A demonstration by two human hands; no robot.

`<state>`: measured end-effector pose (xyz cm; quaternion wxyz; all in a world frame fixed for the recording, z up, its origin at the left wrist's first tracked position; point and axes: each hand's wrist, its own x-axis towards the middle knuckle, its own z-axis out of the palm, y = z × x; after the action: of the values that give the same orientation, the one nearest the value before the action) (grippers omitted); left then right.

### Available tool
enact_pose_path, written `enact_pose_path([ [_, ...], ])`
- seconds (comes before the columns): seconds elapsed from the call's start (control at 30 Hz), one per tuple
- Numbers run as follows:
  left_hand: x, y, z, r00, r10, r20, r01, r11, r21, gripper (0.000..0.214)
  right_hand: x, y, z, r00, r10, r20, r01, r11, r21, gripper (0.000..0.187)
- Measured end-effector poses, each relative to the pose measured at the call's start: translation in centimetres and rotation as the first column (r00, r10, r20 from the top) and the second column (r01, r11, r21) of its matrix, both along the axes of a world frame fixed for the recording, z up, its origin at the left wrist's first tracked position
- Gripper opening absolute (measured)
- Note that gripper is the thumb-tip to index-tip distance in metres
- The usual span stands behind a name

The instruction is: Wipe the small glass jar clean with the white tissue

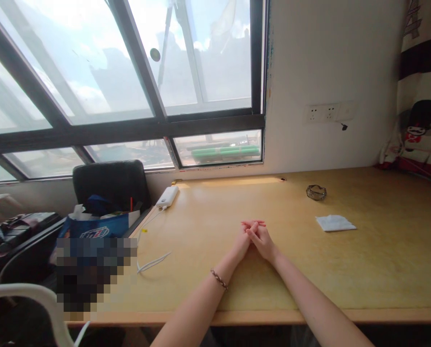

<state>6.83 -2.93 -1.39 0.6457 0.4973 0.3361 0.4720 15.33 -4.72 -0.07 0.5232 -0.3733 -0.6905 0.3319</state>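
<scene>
My left hand (243,239) and my right hand (265,243) are clasped together over the wooden table (208,284), with their fingers interlaced. No object shows between them, though the palms are hidden. A dark braided bracelet (219,279) circles my left wrist. Both forearms reach in over the table's front edge. To the right of my hands lies a folded white tissue (334,223). Behind the tissue stands a dark glass ashtray (316,193).
A white power bank (168,196) with a white cable (153,263) lies along the table's left side. Beyond that edge, a blue bag (92,227) rests by a black chair (110,185). Windows and a wall with sockets (322,113) rise behind the table.
</scene>
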Motion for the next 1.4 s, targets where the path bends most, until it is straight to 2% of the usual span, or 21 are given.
enact_pose_path([
  [0.1,-0.04,0.09,-0.08,1.0,0.016,0.0,-0.016,0.996,0.093,0.042,-0.01,0.06,-0.01,1.0,0.008,-0.001,-0.008,1.0,0.008,0.036],
  [0.33,-0.16,0.09,0.25,0.999,0.028,-0.024,-0.025,0.992,0.122,0.038,-0.1,0.21,-0.1,1.0,0.006,-0.016,-0.006,1.0,0.007,0.037],
  [0.67,0.03,0.12,0.45,0.999,0.043,-0.014,-0.042,0.996,0.076,0.036,-0.19,0.16,-0.01,1.0,-0.008,-0.03,0.008,1.0,0.001,0.038],
  [1.0,0.03,0.46,-0.12,1.0,0.023,-0.006,-0.023,0.999,0.048,0.038,-0.32,0.28,-0.17,0.999,-0.007,-0.039,0.007,1.0,-0.009,0.039],
  [1.4,0.05,0.24,0.42,0.999,0.043,0.001,-0.043,0.997,0.059,0.035,-0.33,0.33,-0.31,0.999,-0.012,-0.03,0.012,1.0,-0.006,0.038],
])
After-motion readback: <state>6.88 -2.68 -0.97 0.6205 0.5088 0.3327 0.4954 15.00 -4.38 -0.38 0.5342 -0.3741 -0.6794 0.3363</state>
